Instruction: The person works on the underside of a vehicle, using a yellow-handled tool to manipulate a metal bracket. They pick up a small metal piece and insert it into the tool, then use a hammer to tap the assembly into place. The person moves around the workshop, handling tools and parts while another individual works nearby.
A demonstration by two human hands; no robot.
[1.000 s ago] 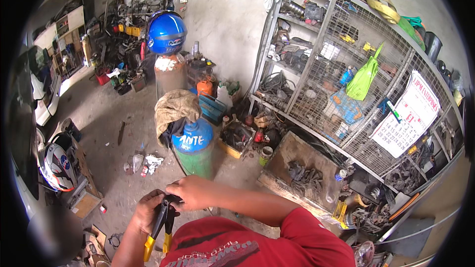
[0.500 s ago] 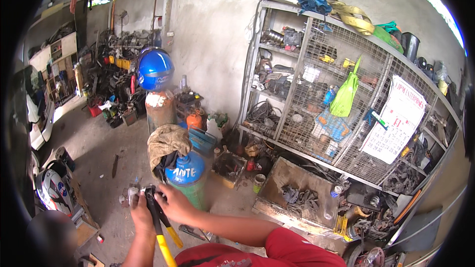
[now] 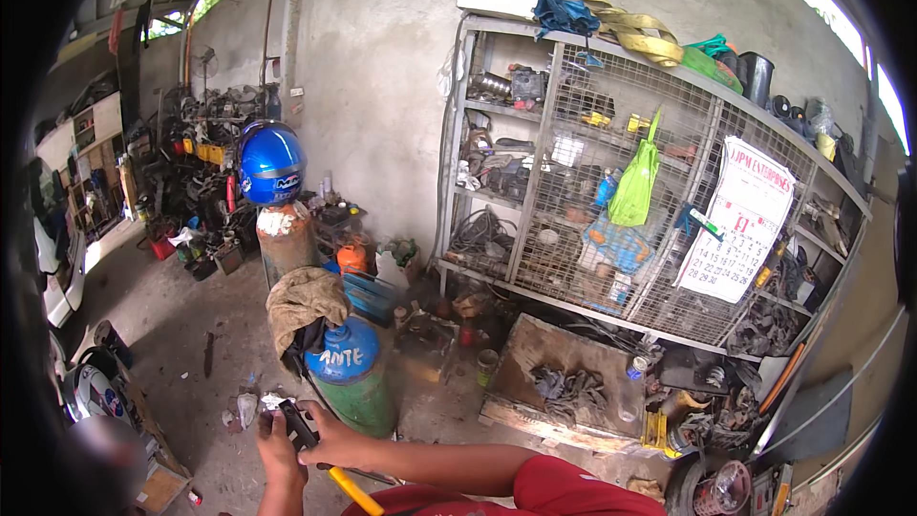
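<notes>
Both my hands hold a pair of pliers [image 3: 304, 430] with black jaws and yellow handles, low in the head view. My left hand [image 3: 278, 447] wraps the jaw end from the left. My right hand [image 3: 334, 440] grips it from the right, with the yellow handle [image 3: 355, 492] sticking out below toward my red shirt. Just beyond my hands stands a green gas cylinder with a blue top [image 3: 351, 377], a brown rag [image 3: 304, 298] draped over it.
A taller rusty cylinder [image 3: 284, 241] carries a blue helmet [image 3: 270, 162]. A wire-mesh metal shelf [image 3: 621, 182] full of parts lines the right wall, with a wooden pallet of metal parts [image 3: 564, 387] in front. Tools and clutter crowd the left wall; another helmet [image 3: 93, 390] lies lower left.
The view has tilted up and left, so the hands sit lower in frame. The pliers stay held in both hands, turned with the jaws pointing up-left.
</notes>
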